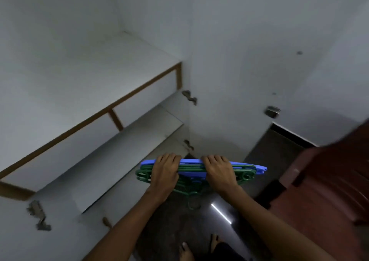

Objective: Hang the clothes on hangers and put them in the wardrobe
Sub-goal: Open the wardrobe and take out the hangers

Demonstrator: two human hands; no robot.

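Both hands, left [164, 174] and right [218, 173], clamp a hanger stack [196, 170] at lower centre; keep it level and pull one free for a garment.

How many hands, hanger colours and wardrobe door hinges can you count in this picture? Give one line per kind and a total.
Hands: 2, the left hand and right hand, both gripping the hangers
Hanger colours: 2, blue hangers and green hangers
Hinges: 4
Total: 8
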